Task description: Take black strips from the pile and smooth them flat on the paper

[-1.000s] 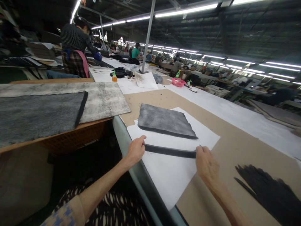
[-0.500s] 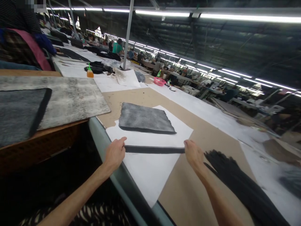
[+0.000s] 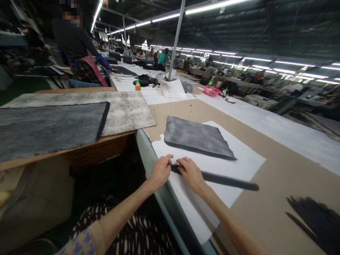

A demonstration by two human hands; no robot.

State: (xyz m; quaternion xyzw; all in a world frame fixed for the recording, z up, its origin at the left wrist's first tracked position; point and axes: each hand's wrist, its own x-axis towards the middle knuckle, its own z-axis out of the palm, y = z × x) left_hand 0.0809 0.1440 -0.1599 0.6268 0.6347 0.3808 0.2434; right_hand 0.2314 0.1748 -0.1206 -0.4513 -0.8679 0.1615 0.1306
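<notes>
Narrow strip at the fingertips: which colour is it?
The strip is charcoal-black, best seen in the head view.

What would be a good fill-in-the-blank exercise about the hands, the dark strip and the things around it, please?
1. The left hand and the right hand are both near the ____ (left or right) end of the dark strip.
2. The sheet beneath the strip is coloured ____.
3. The small bottle of orange liquid has a nozzle coloured ____.
4. The basket farther back is coloured ____.

Missing words: left; white; green; pink.
</notes>
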